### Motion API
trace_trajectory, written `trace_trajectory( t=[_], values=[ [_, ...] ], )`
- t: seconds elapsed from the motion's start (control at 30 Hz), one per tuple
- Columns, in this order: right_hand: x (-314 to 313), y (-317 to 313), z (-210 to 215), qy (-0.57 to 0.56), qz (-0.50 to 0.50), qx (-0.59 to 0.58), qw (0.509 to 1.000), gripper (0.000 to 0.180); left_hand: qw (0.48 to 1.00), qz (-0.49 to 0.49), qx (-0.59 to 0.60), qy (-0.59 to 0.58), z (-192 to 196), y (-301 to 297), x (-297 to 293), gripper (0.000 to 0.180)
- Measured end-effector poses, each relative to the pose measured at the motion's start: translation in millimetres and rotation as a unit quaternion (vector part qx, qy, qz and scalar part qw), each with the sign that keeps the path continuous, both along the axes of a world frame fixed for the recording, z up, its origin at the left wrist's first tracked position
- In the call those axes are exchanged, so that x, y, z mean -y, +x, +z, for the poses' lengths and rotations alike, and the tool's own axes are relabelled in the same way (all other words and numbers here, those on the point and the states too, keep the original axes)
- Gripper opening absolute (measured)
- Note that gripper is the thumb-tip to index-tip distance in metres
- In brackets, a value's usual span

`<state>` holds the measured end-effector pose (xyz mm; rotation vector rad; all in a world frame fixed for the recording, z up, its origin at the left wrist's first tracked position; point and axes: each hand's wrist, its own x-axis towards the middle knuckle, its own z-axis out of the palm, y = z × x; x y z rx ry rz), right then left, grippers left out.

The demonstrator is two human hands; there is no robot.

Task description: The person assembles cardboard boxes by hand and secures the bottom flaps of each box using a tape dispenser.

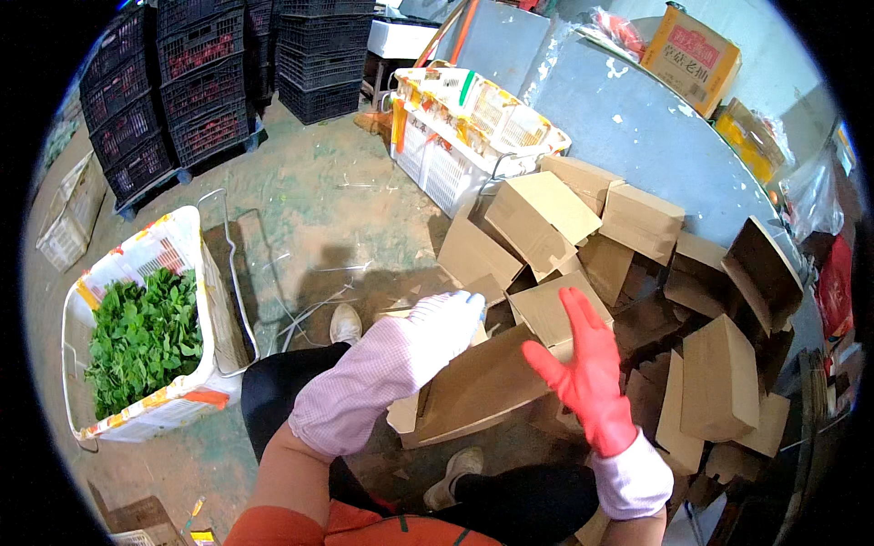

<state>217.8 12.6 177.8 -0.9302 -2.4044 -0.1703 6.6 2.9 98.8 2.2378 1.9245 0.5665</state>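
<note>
My left hand (444, 332), in a white glove with a blue patch at the fingertips and a pale pink checked sleeve guard, is over the far left part of an open cardboard box (482, 380). Its fingers lie close together, and I cannot tell whether they grip the box. To the right of that box, my right hand (584, 373) wears a red rubber glove. Its thumb and fingers are spread, with nothing between them. The box lies tilted in front of my legs, with its hollow side facing up.
Several empty cartons (719, 378) are heaped at the right beside a grey-blue partition (628, 127). A white crate (208, 300) of leafy greens (150, 337) stands left. White baskets (446, 159) and stacked black crates (202, 82) stand farther back. White strapping (305, 314) lies on the floor.
</note>
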Motion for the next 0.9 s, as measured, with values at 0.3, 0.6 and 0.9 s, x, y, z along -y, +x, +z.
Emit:
trace_trajectory(
  t=[0.3, 0.6, 0.9],
  values=[
    [-55.5, 34.3, -93.2, -0.347, -0.220, 0.104, 0.906, 0.042, 0.986, -0.008, -0.030, -0.163, 14.7, 3.5, 8.7, 0.065],
    [-65.6, 56.0, -145.5, -0.417, -0.238, 0.171, 0.860, 0.045, 0.899, 0.302, 0.182, -0.258, -73.0, -21.6, 65.6, 0.095],
    [-81.2, 77.9, -171.4, -0.468, -0.307, 0.187, 0.807, 0.037, 0.927, 0.169, 0.074, -0.328, -137.3, -31.8, 19.0, 0.059]
  ],
)
